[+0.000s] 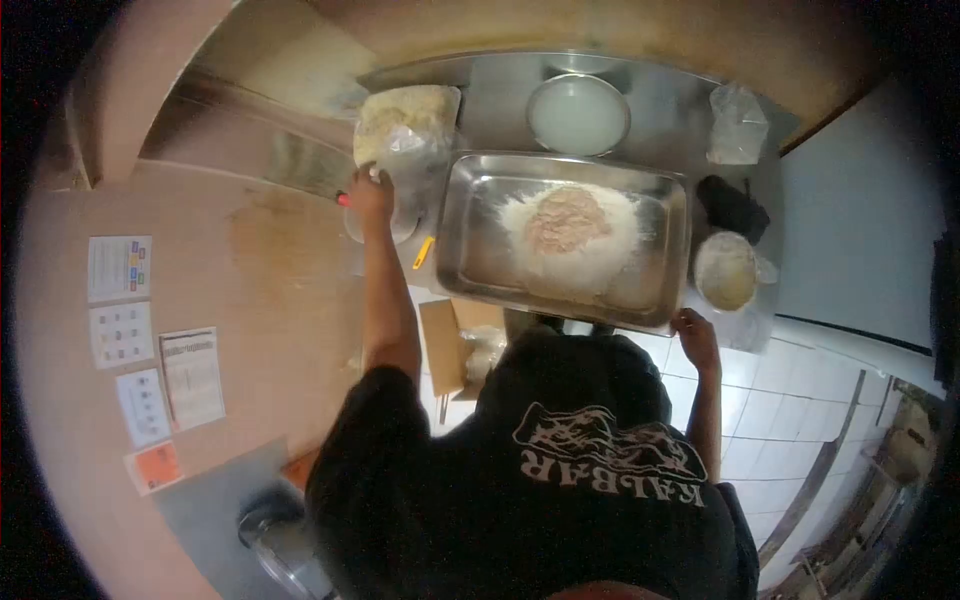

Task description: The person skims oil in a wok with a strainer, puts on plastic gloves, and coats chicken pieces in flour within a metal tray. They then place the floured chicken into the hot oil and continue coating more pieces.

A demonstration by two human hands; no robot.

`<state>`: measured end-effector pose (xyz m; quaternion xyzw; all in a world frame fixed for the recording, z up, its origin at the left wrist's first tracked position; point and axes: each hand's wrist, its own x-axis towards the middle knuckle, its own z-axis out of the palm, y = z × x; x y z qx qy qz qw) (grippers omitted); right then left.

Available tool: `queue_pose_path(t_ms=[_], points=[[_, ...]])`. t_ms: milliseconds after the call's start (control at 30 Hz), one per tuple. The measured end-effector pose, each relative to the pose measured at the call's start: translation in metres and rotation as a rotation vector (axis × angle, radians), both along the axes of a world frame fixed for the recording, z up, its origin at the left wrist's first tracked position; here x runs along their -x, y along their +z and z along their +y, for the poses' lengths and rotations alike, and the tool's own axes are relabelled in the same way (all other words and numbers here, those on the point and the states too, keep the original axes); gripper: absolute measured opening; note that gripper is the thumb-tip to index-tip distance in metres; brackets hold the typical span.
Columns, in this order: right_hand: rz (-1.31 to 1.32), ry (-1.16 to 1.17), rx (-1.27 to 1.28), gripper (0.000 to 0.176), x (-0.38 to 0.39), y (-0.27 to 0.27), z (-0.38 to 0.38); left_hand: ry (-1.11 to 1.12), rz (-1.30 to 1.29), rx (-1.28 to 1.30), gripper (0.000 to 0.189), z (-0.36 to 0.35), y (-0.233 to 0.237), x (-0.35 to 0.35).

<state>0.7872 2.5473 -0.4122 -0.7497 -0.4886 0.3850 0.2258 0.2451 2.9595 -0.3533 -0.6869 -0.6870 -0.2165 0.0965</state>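
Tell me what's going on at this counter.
A person works bare-handed at a metal counter. The left hand is at the near edge of a plastic bag with pale yellowish contents; the right hand is at the near right corner of a metal tray. Whether either grips is unclear. In the tray, a pinkish-brown heap lies on white powder. A round bowl stands behind it.
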Motion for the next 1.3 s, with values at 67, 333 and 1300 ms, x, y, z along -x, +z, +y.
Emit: queue_pose_path(t_ms=[67, 333, 1300], points=[[-0.05, -0.139, -0.044, 0.026, 0.011, 0.022, -0.003, -0.1, 0.078, 0.051, 0.036, 0.044, 0.005, 0.002], [-0.082, -0.298, -0.208, 0.042, 0.047, 0.05, 0.001, -0.068, 0.235, 0.421, 0.041, 0.105, -0.023, -0.062], [0.022, -0.32, -0.348, 0.026, 0.085, 0.128, 0.003, -0.37, -0.799, -0.234, 0.007, 0.015, 0.049, -0.123]])
